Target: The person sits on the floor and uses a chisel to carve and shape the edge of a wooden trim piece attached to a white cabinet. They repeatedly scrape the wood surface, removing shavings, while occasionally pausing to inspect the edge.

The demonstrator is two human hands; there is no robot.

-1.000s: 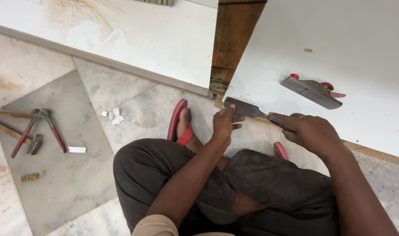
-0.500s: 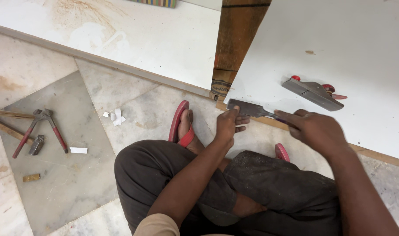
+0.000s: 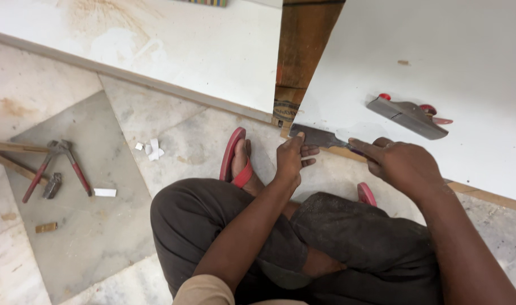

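Chisel on white board edge; hand plane and pincers nearby.

I see right hand gripping chisel handle | left hand fingertips on blade at white board edge | hand plane resting on board | pincers on floor, well apart | red sandal beside left hand

One head camera looks steeply down, apparently close, over the floor.
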